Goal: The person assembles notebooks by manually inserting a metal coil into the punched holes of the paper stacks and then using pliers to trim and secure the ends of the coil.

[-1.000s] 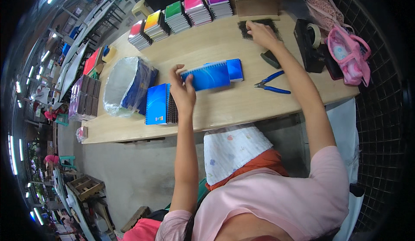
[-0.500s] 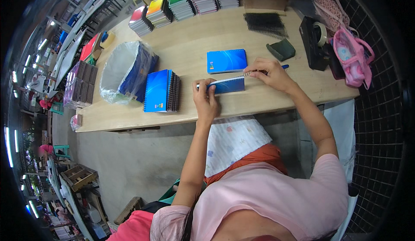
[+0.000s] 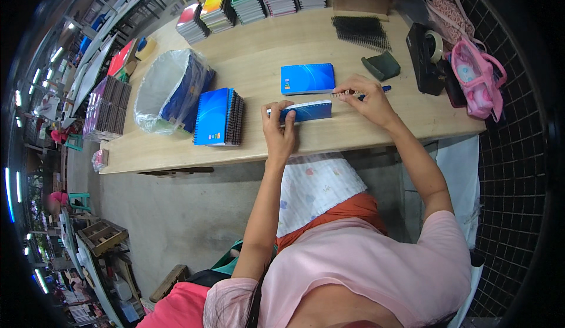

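Note:
A blue-covered notebook (image 3: 312, 112) stands on its long side near the table's front edge, its white page edge facing up. My left hand (image 3: 279, 129) is closed round its left end, thumb on the near cover. At the notebook's right end my right hand (image 3: 372, 101) pinches a thin dark binding coil (image 3: 339, 95) against the top edge. Just behind lies a stack of blue notebooks (image 3: 307, 79) with no coil visible. Left of my left hand stands a pile of coil-bound blue notebooks (image 3: 215, 117). A slim dark blue pen-like thing (image 3: 385, 88) shows beside my right fingers.
A blue bin lined with clear plastic (image 3: 170, 92) stands at left. Bound notebooks in several colours (image 3: 247, 3) line the back. Loose black coils (image 3: 360, 32), a dark green folded piece (image 3: 381, 66), a tape dispenser (image 3: 426, 60) and a pink bag (image 3: 478, 80) are to the right.
The view has shifted slightly. My right fingers remain pinched at the notebook's right end, with more of the coil showing beside them. My left hand keeps its hold on the notebook.

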{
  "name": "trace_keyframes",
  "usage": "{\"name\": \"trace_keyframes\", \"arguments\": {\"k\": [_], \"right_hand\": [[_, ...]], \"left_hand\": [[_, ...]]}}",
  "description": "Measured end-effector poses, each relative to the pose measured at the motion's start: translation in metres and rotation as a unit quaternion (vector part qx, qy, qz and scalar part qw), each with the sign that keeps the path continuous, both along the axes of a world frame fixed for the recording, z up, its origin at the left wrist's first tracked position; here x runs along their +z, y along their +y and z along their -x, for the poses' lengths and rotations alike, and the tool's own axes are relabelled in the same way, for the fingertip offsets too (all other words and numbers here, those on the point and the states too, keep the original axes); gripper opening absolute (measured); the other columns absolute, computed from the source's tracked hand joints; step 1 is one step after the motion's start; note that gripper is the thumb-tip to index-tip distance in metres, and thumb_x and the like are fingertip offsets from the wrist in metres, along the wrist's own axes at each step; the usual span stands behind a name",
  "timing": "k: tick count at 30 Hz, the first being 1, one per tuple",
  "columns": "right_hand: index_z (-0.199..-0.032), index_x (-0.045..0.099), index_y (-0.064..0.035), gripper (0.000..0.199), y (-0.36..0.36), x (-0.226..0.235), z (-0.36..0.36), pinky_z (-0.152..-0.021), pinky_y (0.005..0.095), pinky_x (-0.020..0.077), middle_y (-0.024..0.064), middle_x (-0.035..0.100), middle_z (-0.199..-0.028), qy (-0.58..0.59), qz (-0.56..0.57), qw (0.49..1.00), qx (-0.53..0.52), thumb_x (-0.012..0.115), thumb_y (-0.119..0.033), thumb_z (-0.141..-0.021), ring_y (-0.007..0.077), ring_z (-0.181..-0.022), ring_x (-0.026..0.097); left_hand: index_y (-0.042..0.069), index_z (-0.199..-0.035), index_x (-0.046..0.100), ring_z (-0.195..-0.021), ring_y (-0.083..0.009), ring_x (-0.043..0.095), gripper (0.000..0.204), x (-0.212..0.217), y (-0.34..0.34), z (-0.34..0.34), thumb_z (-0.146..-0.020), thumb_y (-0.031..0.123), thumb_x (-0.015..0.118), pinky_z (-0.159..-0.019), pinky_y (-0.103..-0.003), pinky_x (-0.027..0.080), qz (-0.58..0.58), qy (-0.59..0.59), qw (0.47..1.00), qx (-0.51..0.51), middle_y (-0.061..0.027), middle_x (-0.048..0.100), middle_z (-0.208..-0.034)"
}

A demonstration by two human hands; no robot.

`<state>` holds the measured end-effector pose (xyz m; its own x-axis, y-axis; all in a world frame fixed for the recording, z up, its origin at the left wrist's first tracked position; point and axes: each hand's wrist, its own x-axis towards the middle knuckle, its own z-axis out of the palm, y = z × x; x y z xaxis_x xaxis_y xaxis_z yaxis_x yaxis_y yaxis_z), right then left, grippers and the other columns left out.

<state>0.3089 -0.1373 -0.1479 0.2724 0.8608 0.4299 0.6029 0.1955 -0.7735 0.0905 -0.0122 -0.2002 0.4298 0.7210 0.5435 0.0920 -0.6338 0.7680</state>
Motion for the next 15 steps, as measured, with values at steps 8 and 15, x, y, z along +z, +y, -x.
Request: {"name": "trace_keyframes", "arguments": {"k": [8, 15], "right_hand": [[-0.095, 0.072, -0.003, 0.015, -0.0036, 0.0049, -0.0035, -0.075, 0.0309, 0.0502, 0.0083, 0.069, -0.092, 0.0, 0.015, 0.997, 0.079, 0.07, -0.002, -0.081, 0.0195, -0.083, 0.065], [-0.097, 0.071, -0.0026, 0.016, -0.0026, 0.0067, 0.0009, -0.071, 0.03, 0.0499, 0.0082, 0.069, -0.091, 0.005, 0.039, 0.996, 0.077, 0.071, -0.003, -0.081, 0.0197, -0.082, 0.065]], "left_hand": [[0.005, -0.105, 0.066, -0.096, -0.0306, 0.055, 0.013, -0.0048, 0.0006, -0.0009, -0.093, 0.01, 0.064, -0.083, -0.039, 0.047, -0.003, -0.004, 1.0, 0.0, -0.0152, 0.056, -0.1], [0.004, -0.102, 0.065, -0.093, -0.0252, 0.055, 0.011, -0.0091, 0.0006, -0.0014, -0.095, 0.011, 0.062, -0.081, -0.034, 0.046, -0.022, -0.01, 1.0, 0.017, -0.0119, 0.058, -0.098]]}}
